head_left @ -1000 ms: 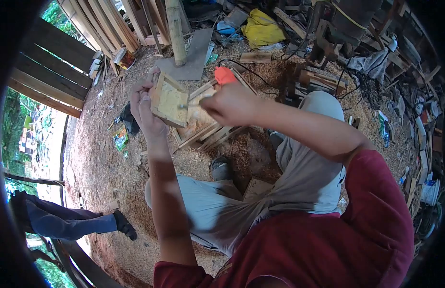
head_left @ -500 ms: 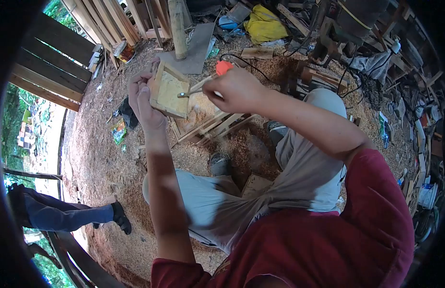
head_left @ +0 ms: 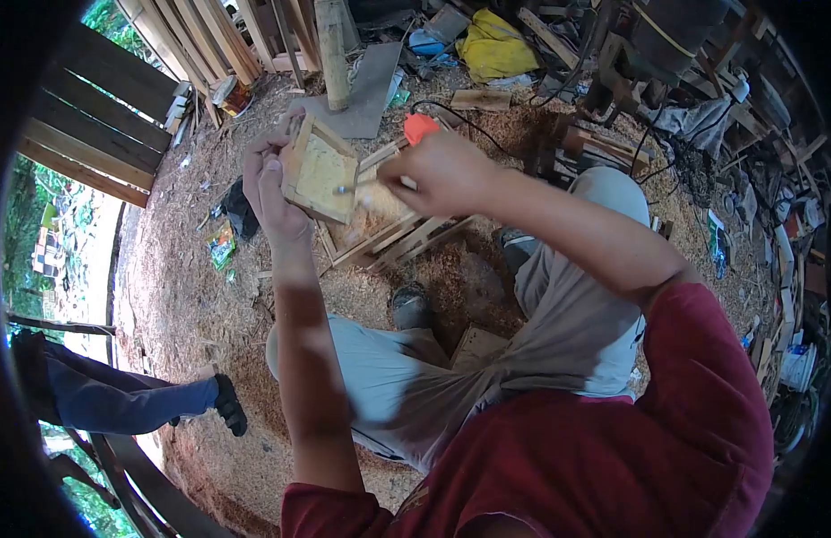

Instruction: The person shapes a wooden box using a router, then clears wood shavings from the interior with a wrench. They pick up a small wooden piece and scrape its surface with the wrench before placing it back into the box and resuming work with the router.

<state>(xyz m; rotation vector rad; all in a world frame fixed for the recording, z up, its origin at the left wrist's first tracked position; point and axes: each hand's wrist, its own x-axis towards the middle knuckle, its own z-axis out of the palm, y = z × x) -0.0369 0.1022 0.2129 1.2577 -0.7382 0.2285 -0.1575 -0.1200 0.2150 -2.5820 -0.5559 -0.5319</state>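
Note:
My left hand (head_left: 277, 193) grips the left side of a small shallow wooden box (head_left: 328, 172), tilted so its pale, rough inside faces me. My right hand (head_left: 447, 175) is wrapped round a tool with an orange handle end (head_left: 420, 127) and a thin metal shaft. The tool's tip, blurred by motion, overlaps the right inner part of the box. Below the box lies a wooden frame (head_left: 366, 240) with wood shavings inside it.
My bent legs (head_left: 577, 296) flank the shaving-covered ground. Planks (head_left: 93, 117) stand at left; a post (head_left: 333, 63) rises at the back. A yellow cloth (head_left: 496, 47), cables and scrap wood lie behind and right. Another person's leg (head_left: 138, 399) shows at lower left.
The box has shifted slightly right and turned a little. My right hand has moved slightly, and the tool's tip is now lower in the box and blurred.

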